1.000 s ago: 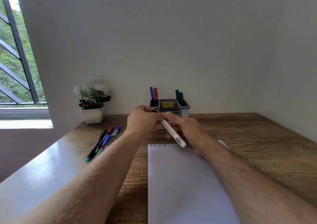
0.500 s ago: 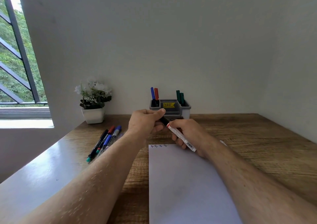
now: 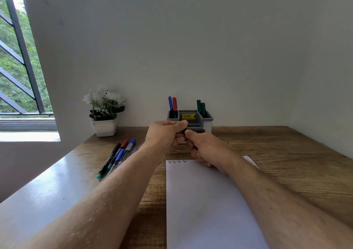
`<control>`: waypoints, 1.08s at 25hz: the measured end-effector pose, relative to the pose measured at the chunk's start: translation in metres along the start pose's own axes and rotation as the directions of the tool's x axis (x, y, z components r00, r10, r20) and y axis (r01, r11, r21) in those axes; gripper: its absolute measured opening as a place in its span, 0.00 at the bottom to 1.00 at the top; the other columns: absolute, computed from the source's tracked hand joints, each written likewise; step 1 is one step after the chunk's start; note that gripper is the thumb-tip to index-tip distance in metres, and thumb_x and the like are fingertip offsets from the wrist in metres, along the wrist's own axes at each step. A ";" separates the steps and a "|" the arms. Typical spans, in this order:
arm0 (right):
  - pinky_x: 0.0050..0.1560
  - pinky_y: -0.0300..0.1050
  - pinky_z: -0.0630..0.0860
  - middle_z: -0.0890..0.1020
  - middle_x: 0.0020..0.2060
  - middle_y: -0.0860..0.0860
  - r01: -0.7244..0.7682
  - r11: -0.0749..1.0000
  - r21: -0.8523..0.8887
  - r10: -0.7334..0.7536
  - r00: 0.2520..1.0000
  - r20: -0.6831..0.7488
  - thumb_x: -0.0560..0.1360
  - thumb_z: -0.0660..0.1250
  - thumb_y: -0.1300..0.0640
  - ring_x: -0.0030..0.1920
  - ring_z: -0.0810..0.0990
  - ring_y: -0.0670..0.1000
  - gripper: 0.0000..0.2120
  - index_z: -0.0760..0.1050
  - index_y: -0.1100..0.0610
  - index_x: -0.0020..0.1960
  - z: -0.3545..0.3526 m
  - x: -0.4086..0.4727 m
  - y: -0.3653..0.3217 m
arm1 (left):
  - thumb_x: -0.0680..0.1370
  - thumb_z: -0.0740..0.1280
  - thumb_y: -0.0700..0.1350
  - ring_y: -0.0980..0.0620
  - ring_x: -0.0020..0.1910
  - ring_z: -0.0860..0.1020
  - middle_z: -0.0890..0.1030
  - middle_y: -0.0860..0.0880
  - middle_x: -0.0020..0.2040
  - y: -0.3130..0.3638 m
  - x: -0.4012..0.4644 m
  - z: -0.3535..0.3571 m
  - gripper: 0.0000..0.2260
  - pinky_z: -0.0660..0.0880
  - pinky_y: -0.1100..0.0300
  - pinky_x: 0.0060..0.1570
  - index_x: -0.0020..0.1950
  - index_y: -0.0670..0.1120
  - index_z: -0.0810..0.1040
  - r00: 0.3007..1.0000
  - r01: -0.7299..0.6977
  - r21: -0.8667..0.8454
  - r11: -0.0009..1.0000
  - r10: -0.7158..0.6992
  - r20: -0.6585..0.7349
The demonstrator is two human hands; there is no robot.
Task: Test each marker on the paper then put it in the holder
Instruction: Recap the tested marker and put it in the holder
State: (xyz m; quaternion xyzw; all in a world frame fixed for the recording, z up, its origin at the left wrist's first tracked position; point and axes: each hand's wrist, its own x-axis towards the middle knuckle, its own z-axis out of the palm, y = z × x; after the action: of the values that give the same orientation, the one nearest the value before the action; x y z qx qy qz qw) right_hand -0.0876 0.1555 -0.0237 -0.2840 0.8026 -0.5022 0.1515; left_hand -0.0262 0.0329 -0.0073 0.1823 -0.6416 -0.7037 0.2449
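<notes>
Both hands meet in front of the holder [image 3: 207, 123], above the far edge of the paper [image 3: 206, 201]. The left hand [image 3: 164, 134] curls its fingers and thumb round the dark cap end of a marker [image 3: 183, 131]; the right hand [image 3: 205, 148] grips the barrel, forefinger laid along it, so the marker is mostly hidden between the two sets of fingers. More markers [image 3: 118, 156] lie on the tabletop [image 3: 286, 163], left of the left hand's fingers.
</notes>
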 end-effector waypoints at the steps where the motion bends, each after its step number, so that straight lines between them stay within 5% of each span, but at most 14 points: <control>1: 0.23 0.40 0.61 0.70 0.22 0.45 0.013 1.000 -0.020 -0.013 1.000 0.003 0.80 0.54 0.36 0.18 0.65 0.43 0.23 0.73 0.50 0.36 0.000 0.000 0.000 | 0.73 0.75 0.45 0.45 0.46 0.86 0.86 0.44 0.44 0.000 0.000 0.000 0.09 0.82 0.53 0.49 0.50 0.43 0.84 1.000 -0.005 0.001 1.000 0.005 -0.004; 7: 0.24 0.41 0.60 0.68 0.21 0.43 0.046 0.995 -0.094 -0.046 0.999 -0.001 0.81 0.53 0.37 0.17 0.63 0.41 0.24 0.71 0.50 0.34 0.002 -0.003 -0.003 | 0.74 0.74 0.44 0.48 0.45 0.86 0.86 0.43 0.46 0.000 0.002 -0.001 0.10 0.82 0.52 0.50 0.52 0.41 0.83 0.999 -0.029 -0.022 0.999 0.028 -0.022; 13: 0.25 0.40 0.61 0.69 0.24 0.41 0.048 0.998 -0.050 -0.050 0.998 -0.032 0.80 0.53 0.34 0.16 0.66 0.40 0.25 0.67 0.48 0.31 0.002 -0.004 -0.004 | 0.75 0.73 0.44 0.54 0.33 0.83 0.86 0.42 0.43 0.008 0.000 -0.008 0.09 0.81 0.62 0.35 0.52 0.40 0.82 0.987 -0.049 -0.121 0.991 0.029 -0.161; 19: 0.23 0.38 0.58 0.68 0.22 0.52 0.084 0.910 0.406 -0.100 0.995 0.016 0.81 0.52 0.48 0.20 0.61 0.48 0.20 0.70 0.56 0.35 -0.004 -0.004 0.010 | 0.78 0.60 0.36 0.51 0.37 0.79 0.81 0.43 0.42 0.016 -0.009 -0.009 0.11 0.80 0.59 0.38 0.56 0.38 0.80 0.993 0.089 -0.281 0.956 -0.106 -0.046; 21: 0.24 0.38 0.59 0.69 0.21 0.54 0.148 0.870 0.470 -0.154 0.988 -0.027 0.79 0.53 0.52 0.20 0.63 0.48 0.18 0.73 0.58 0.36 -0.005 -0.002 0.012 | 0.76 0.54 0.36 0.53 0.31 0.72 0.75 0.46 0.35 0.019 -0.013 -0.009 0.15 0.72 0.59 0.31 0.53 0.40 0.80 0.990 0.138 -0.088 0.986 -0.136 0.027; 22: 0.24 0.38 0.60 0.71 0.22 0.55 0.171 0.858 0.484 -0.172 0.984 -0.044 0.79 0.53 0.53 0.20 0.64 0.49 0.18 0.75 0.59 0.37 -0.005 -0.002 0.013 | 0.76 0.54 0.36 0.52 0.30 0.70 0.73 0.46 0.34 0.021 -0.014 -0.009 0.15 0.69 0.59 0.30 0.52 0.41 0.80 0.989 0.135 0.154 0.979 -0.143 0.046; 24: 0.24 0.39 0.62 0.73 0.24 0.56 0.194 0.849 0.491 -0.181 0.981 -0.073 0.79 0.54 0.54 0.21 0.66 0.49 0.18 0.78 0.60 0.39 -0.005 -0.003 0.011 | 0.78 0.57 0.38 0.48 0.37 0.75 0.76 0.43 0.40 0.023 -0.015 -0.004 0.12 0.73 0.55 0.37 0.56 0.42 0.79 0.982 0.023 0.711 0.703 -0.148 0.115; 25: 0.24 0.39 0.63 0.74 0.24 0.56 0.196 0.849 0.492 -0.179 0.980 -0.082 0.80 0.54 0.54 0.21 0.67 0.49 0.19 0.79 0.61 0.41 -0.005 -0.003 0.011 | 0.78 0.61 0.40 0.46 0.44 0.77 0.78 0.40 0.47 0.022 -0.015 -0.001 0.11 0.76 0.53 0.45 0.57 0.43 0.78 0.979 -0.050 0.846 0.531 -0.140 0.146; 27: 0.24 0.39 0.64 0.77 0.26 0.56 0.187 0.846 0.500 -0.166 0.982 -0.087 0.81 0.55 0.54 0.21 0.68 0.48 0.18 0.82 0.61 0.47 -0.006 -0.003 0.009 | 0.73 0.69 0.45 0.48 0.51 0.77 0.79 0.44 0.53 0.017 -0.009 -0.003 0.11 0.76 0.51 0.55 0.55 0.47 0.78 0.970 -0.046 0.901 0.432 -0.196 0.144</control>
State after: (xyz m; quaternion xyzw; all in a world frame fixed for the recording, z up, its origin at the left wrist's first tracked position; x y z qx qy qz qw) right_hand -0.0908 0.1647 -0.0294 -0.2968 0.6162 -0.7124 0.1575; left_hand -0.0151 0.0344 0.0089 0.2313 -0.9315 -0.2808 0.0041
